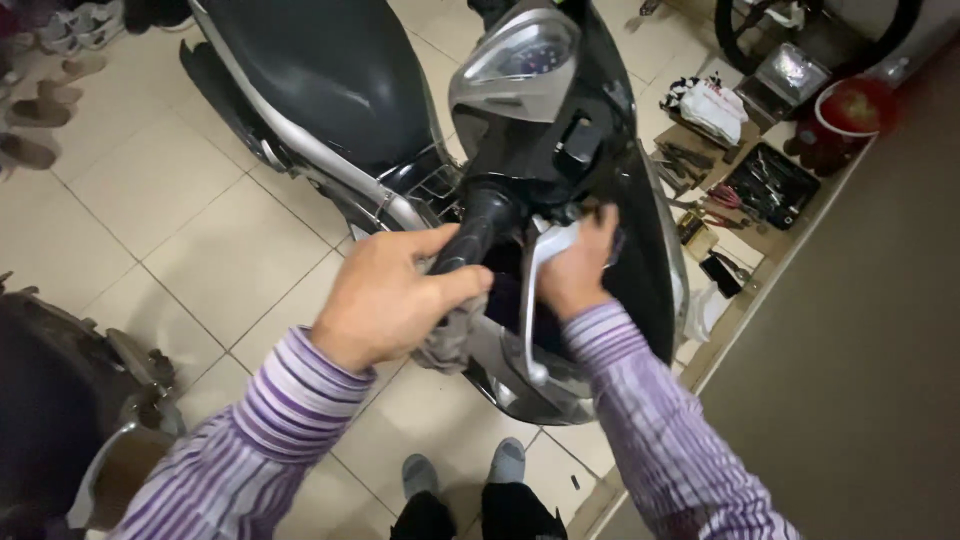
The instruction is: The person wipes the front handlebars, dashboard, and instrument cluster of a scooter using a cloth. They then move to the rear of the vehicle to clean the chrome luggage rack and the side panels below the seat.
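Left hand (385, 300): closed around the black handlebar grip (470, 235), a grey rag (450, 335) pinched under the fingers.
Right hand (578, 265): fingers curled at the base of the silver brake lever (535, 300); whether it grasps anything cannot be told.
Grip axis: long axis runs from the scooter's (420, 110) black head unit down-left toward the person.
Lever axis: near vertical in view, free tip toward the person.
Location: frame centre, above the tiled floor (170, 200).
Surroundings: open tool tray (772, 185) at the wall, right.
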